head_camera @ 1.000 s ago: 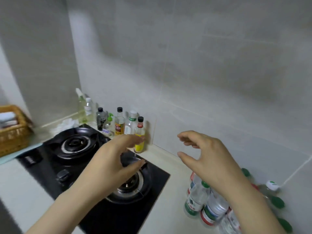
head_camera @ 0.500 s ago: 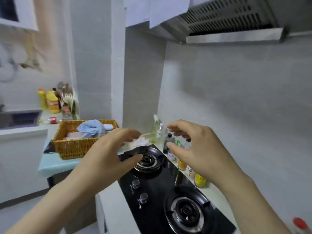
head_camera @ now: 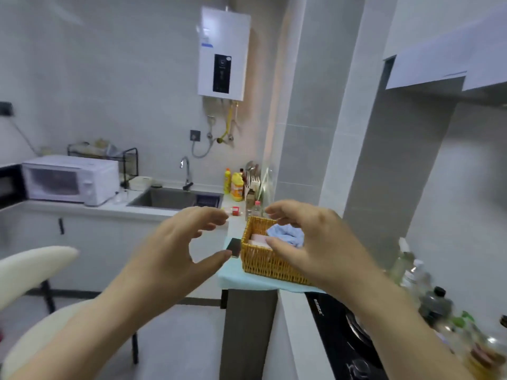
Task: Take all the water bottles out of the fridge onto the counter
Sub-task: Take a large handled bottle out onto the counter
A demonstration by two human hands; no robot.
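Note:
My left hand point(head_camera: 175, 248) and my right hand point(head_camera: 310, 242) are both held up in front of me, empty, fingers curved and apart. No fridge is in view. The water bottles I saw on the counter a second ago are out of frame. One small clear bottle with a red cap point(head_camera: 256, 209) stands on the far counter behind the wicker basket point(head_camera: 263, 259). My right hand hovers in front of the basket without touching it.
The black gas hob point(head_camera: 343, 338) and a row of blurred condiment bottles point(head_camera: 436, 305) lie at the lower right. A sink point(head_camera: 175, 198), a white microwave point(head_camera: 71, 179) and yellow detergent bottles point(head_camera: 236, 186) line the far counter. A cream chair point(head_camera: 33, 270) stands at the left.
My view has swung left, from the hob and the counter bottles to the sink side of the kitchen. Both hands stay raised, empty and apart.

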